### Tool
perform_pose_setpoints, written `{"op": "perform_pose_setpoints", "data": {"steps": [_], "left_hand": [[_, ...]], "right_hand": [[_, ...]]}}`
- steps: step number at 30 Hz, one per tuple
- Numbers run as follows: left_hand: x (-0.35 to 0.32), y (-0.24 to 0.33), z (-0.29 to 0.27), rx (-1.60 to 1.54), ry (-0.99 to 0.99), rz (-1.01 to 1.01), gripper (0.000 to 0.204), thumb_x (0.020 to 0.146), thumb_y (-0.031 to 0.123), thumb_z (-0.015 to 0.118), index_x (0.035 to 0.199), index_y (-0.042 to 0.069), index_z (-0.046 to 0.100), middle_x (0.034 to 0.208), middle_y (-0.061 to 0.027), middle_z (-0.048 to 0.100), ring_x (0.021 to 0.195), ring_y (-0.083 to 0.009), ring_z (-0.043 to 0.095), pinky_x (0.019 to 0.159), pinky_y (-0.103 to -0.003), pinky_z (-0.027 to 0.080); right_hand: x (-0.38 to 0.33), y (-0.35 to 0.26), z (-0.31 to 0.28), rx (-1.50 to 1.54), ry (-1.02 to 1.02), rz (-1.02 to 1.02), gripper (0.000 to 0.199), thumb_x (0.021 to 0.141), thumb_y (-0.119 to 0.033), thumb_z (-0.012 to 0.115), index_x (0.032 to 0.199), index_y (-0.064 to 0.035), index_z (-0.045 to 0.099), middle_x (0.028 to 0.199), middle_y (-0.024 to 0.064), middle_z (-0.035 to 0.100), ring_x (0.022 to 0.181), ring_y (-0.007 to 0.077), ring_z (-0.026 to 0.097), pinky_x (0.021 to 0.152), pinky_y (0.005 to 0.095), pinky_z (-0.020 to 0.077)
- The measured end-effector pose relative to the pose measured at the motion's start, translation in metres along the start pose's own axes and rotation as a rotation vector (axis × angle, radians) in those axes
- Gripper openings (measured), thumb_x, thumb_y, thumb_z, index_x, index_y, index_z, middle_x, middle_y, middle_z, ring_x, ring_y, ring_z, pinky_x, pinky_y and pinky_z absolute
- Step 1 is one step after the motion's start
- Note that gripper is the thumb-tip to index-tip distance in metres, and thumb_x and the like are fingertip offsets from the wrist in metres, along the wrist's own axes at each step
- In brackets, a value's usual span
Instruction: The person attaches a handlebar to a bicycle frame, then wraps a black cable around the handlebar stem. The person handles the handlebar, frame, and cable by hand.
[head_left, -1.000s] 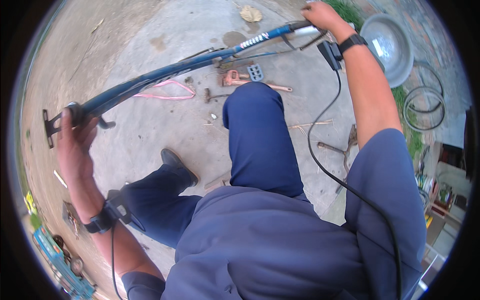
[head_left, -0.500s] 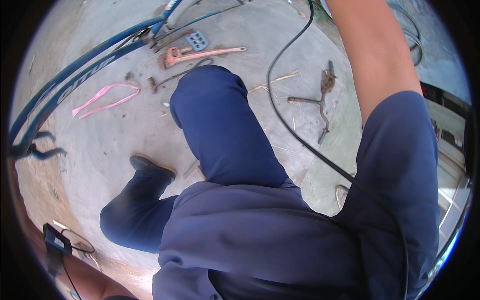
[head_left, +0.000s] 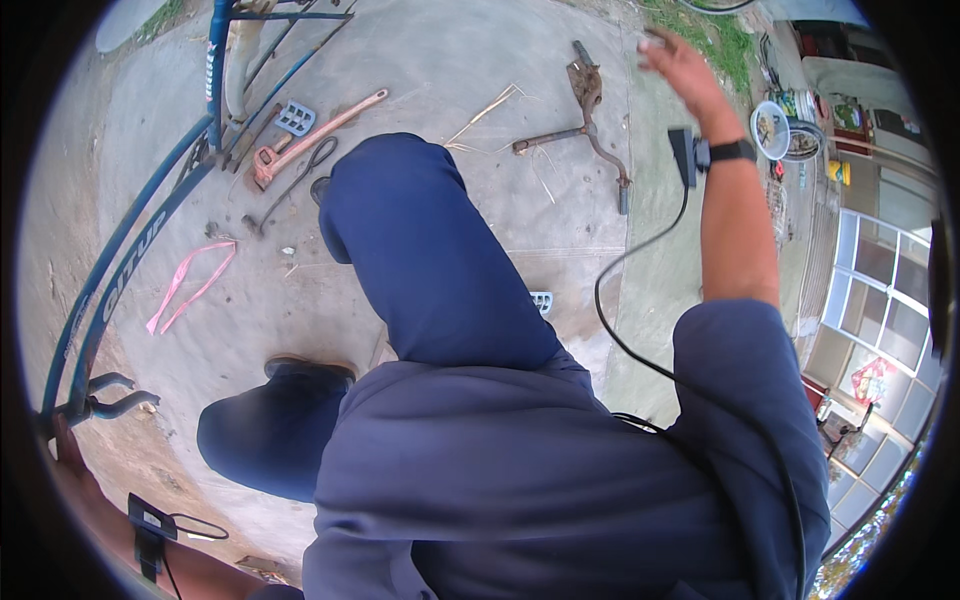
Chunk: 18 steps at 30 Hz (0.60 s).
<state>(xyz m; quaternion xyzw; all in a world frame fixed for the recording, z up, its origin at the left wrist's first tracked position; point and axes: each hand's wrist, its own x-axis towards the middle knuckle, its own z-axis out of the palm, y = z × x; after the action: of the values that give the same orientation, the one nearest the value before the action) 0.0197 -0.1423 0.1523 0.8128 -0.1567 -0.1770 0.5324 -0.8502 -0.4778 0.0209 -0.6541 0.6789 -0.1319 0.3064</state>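
A blue bicycle frame (head_left: 150,205) stands along the left side. At its lower end, by two curved blue prongs (head_left: 118,393), my left hand (head_left: 66,447) grips it; the dark rim hides part of the fingers. Raised at the upper right, my right hand (head_left: 688,78) is empty, its fingers apart and slightly bent. A black device on a strap (head_left: 690,155) is on that wrist, with a cable running back to me. Below and left of this hand, a rusty handlebar with its stem (head_left: 585,125) lies on the concrete.
Near the frame lie an orange-red pipe wrench (head_left: 310,142), a grey-blue pedal (head_left: 295,118), a dark rod with a looped end (head_left: 290,190) and a pink strap (head_left: 185,285). Another pedal (head_left: 541,301) shows beside my knee. Dry straw (head_left: 485,115) is scattered about. A white basin (head_left: 770,130) stands at right.
My view has turned, so the floor things appear shifted left. My right hand, out of view before, now shows at the upper right. The left hand stays at the frame's end.
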Motion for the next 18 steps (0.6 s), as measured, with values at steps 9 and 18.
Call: {"op": "perform_pose_setpoints", "data": {"steps": [9,18], "left_hand": [[0.034,-0.014,-0.016,-0.192,0.0,-0.13,0.064,0.108,0.043,0.049,0.153,-0.003,0.039,0.145,-0.0313,0.052,0.14,-0.0335,0.049,0.122,-0.037,0.036],[0.029,-0.012,-0.017,-0.143,-0.023,-0.094,0.061,0.109,0.039,0.048,0.153,-0.002,0.038,0.143,-0.0305,0.054,0.136,-0.034,0.054,0.111,-0.033,0.05]], "right_hand": [[-0.174,0.179,0.117,0.451,-0.154,0.664,0.06,0.098,-0.035,0.067,0.145,-0.001,0.05,0.122,0.0143,0.068,0.098,0.0241,0.07,0.088,0.0373,0.0515],[-0.219,0.167,0.189,0.593,-0.299,0.815,0.05,0.1,-0.036,0.063,0.139,-0.0051,0.054,0.125,0.012,0.068,0.103,0.023,0.069,0.089,0.0376,0.0495]]}}
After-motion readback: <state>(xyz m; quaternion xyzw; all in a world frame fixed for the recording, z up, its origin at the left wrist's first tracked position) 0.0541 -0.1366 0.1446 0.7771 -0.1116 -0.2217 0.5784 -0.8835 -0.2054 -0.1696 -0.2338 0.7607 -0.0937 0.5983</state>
